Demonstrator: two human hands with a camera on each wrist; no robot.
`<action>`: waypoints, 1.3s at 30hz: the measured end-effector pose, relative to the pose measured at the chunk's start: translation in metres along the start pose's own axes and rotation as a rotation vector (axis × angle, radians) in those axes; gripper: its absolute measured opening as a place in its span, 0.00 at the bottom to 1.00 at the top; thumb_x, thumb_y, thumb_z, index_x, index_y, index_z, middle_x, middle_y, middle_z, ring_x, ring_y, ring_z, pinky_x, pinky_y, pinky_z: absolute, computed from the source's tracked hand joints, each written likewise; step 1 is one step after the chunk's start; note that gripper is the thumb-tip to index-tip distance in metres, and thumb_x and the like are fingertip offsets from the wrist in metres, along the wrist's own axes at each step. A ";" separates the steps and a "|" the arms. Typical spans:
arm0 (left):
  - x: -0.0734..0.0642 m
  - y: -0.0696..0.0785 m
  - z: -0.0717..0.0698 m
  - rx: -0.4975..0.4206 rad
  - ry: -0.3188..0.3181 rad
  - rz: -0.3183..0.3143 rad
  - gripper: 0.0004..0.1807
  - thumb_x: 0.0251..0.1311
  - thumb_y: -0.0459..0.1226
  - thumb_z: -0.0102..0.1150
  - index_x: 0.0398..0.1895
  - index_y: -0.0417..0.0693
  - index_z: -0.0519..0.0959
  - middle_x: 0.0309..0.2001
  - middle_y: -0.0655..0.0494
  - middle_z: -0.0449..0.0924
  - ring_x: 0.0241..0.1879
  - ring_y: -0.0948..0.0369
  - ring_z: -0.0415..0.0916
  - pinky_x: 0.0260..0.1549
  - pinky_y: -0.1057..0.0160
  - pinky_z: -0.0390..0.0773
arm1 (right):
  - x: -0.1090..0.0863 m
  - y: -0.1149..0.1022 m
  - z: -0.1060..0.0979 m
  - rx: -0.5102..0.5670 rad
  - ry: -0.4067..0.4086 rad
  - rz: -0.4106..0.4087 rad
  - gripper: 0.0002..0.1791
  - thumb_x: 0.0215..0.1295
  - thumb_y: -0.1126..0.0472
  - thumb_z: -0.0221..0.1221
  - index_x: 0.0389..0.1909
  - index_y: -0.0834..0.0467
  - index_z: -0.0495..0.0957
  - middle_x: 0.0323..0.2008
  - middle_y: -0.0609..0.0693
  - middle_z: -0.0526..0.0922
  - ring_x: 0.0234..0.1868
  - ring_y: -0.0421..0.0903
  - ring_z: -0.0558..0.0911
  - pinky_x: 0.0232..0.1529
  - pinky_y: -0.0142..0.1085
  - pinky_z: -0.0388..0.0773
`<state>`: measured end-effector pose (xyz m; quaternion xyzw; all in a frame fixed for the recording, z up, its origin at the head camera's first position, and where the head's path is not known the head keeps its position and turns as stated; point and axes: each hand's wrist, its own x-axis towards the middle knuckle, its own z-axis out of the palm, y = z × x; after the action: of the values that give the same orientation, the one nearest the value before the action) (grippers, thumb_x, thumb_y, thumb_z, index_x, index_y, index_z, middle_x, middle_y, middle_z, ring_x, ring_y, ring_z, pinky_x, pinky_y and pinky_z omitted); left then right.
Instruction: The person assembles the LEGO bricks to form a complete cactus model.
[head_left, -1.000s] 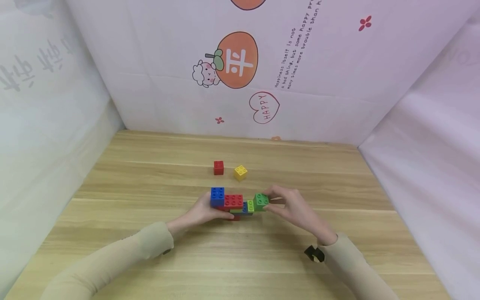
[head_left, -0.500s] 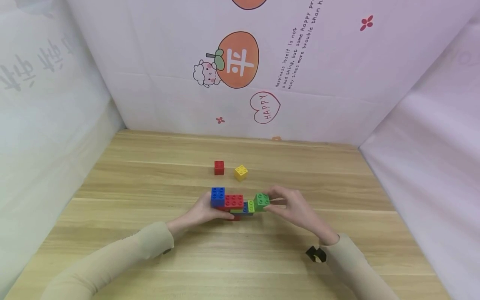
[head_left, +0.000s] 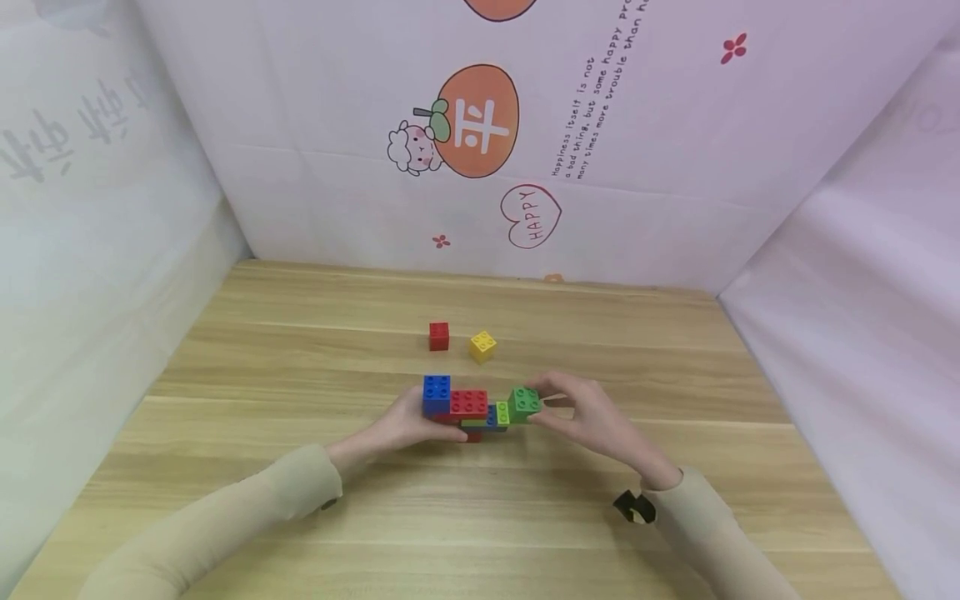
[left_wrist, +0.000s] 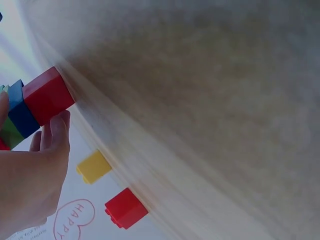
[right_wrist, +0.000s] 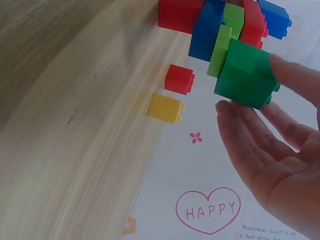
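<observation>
A stack of toy building bricks stands mid-table; my left hand (head_left: 405, 418) grips its left side. On top are a blue brick (head_left: 437, 394) and a longer red brick (head_left: 468, 403). Below them, a blue brick (right_wrist: 206, 31) and a lime brick (right_wrist: 220, 51) reach out to the right, over a red base brick (left_wrist: 49, 95). My right hand (head_left: 588, 417) pinches a green brick (right_wrist: 247, 72) between thumb and fingers. In the right wrist view it sits against the lime brick; whether it is pressed fully on I cannot tell.
Behind the stack, a small red brick (head_left: 438, 337) and a yellow brick (head_left: 483, 346) lie apart on the wooden table (head_left: 315, 333). A white printed cloth (head_left: 337, 125) walls the back, with cloth on both sides too.
Almost nothing differs. Both hands keep their hold on the stack and the green brick, and the left forearm has shifted very slightly.
</observation>
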<state>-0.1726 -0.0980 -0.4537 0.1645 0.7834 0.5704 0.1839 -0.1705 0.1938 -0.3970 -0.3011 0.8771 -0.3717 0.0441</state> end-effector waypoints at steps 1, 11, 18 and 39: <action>-0.001 0.000 -0.001 0.002 0.002 -0.003 0.36 0.50 0.41 0.76 0.64 0.47 0.73 0.60 0.51 0.81 0.63 0.53 0.77 0.66 0.48 0.73 | 0.001 0.000 0.000 -0.007 0.003 -0.007 0.21 0.60 0.60 0.68 0.53 0.61 0.78 0.51 0.57 0.85 0.50 0.54 0.86 0.50 0.45 0.86; -0.007 0.004 -0.008 0.033 0.032 -0.020 0.31 0.50 0.43 0.75 0.58 0.45 0.78 0.55 0.48 0.85 0.57 0.52 0.81 0.64 0.47 0.74 | 0.017 0.003 -0.010 0.014 0.010 0.004 0.17 0.65 0.57 0.64 0.52 0.59 0.80 0.51 0.57 0.86 0.50 0.51 0.86 0.52 0.42 0.85; -0.007 0.005 -0.010 0.071 0.065 -0.038 0.31 0.49 0.45 0.76 0.56 0.44 0.79 0.52 0.49 0.86 0.54 0.54 0.82 0.61 0.48 0.77 | 0.034 0.009 -0.017 0.002 0.020 0.039 0.14 0.67 0.57 0.63 0.50 0.59 0.81 0.49 0.57 0.87 0.50 0.50 0.86 0.51 0.43 0.85; -0.008 0.006 -0.007 0.011 0.092 -0.057 0.29 0.51 0.44 0.75 0.56 0.44 0.78 0.52 0.49 0.86 0.53 0.56 0.82 0.61 0.50 0.78 | 0.096 0.052 -0.006 -0.003 -0.114 0.121 0.17 0.67 0.60 0.62 0.53 0.64 0.77 0.51 0.59 0.84 0.53 0.54 0.84 0.57 0.46 0.83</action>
<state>-0.1686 -0.1064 -0.4455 0.1167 0.7986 0.5675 0.1630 -0.2765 0.1722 -0.4135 -0.2685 0.8902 -0.3493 0.1159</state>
